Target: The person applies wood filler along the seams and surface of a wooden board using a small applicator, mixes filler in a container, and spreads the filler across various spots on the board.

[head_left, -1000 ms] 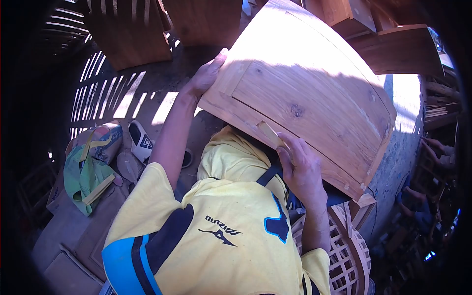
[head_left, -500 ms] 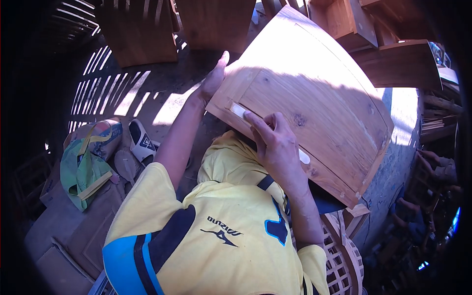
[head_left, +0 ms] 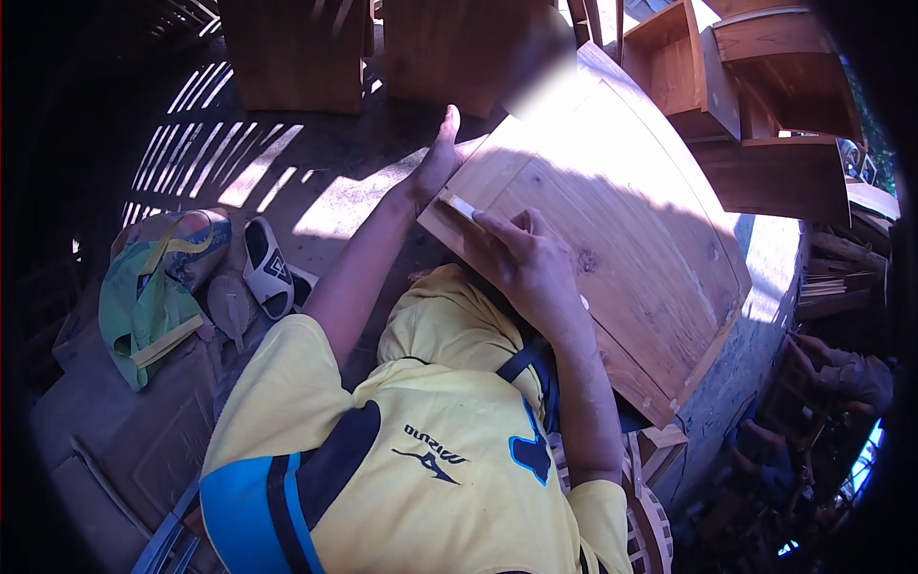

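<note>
A framed wooden panel (head_left: 612, 258) with a curved far edge and visible knots lies tilted over my lap. My left hand (head_left: 437, 167) grips its left edge, thumb raised, with the other fingers mostly hidden behind the wood. On the panel's near frame rail, my right hand (head_left: 535, 263) is closed around a narrow white strip (head_left: 461, 206) and presses it against the surface. One end of the strip shows ahead of the fingertips; a small white end also shows beyond the hand. What the strip is made of cannot be made out.
Dark wooden boards (head_left: 292, 57) stand at the back, and open wooden cabinet boxes (head_left: 669, 67) at the back right. To the left lie a green bag (head_left: 129, 306) and a white slide sandal (head_left: 268, 268). Another person's legs (head_left: 837, 373) show at the far right.
My right hand has slid with the white strip along the rail towards the panel's left corner. My left hand still holds the left edge. The whole view has shifted slightly.
</note>
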The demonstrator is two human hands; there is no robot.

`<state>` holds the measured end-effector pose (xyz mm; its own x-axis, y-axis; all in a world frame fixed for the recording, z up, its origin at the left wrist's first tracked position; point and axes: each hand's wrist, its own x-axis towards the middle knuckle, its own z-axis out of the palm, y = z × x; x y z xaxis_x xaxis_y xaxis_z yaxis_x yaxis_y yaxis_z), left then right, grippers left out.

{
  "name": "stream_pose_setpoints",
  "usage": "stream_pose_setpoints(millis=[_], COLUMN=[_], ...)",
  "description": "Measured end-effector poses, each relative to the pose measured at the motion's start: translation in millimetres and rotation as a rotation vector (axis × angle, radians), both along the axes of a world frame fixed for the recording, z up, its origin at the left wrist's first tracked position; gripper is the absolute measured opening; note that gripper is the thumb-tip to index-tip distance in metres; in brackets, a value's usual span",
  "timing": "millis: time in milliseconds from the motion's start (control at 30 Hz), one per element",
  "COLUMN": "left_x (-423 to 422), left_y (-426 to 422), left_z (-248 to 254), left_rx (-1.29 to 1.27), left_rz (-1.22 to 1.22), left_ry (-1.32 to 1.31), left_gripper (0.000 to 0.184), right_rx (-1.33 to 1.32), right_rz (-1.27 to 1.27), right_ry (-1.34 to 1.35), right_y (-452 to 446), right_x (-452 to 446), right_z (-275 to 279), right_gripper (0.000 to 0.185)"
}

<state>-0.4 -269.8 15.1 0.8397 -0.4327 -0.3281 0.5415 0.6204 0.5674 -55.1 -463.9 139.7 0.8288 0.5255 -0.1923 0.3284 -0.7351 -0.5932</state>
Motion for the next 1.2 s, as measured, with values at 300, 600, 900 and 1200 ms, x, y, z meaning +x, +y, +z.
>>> stream_pose_setpoints(millis=[300,600,900,1200], left_x=[-1,-2,-3,-4], left_y=[1,-3,0,0], left_z=[-1,-4,-2,3], left_rx=[-0.076,-0.053,-0.072,-0.086], left_rz=[-0.007,0.000,0.013,0.014], left_ry=[0.016,-0.017,-0.037,-0.058], left_gripper=[0.119,0.123,0.128,0.132], right_rx=[0.008,-0.248,-0.449,-0.445], right_rz=[-0.038,0.024,0.198,0.220], right_ry=[-0.021,0.041,-0.016,-0.022], right_y=[1,-5,17,22], right_x=[8,8,15,15], right_z=[-11,29,25,33], right_gripper=[0.037,0.039,0.044,0.049])
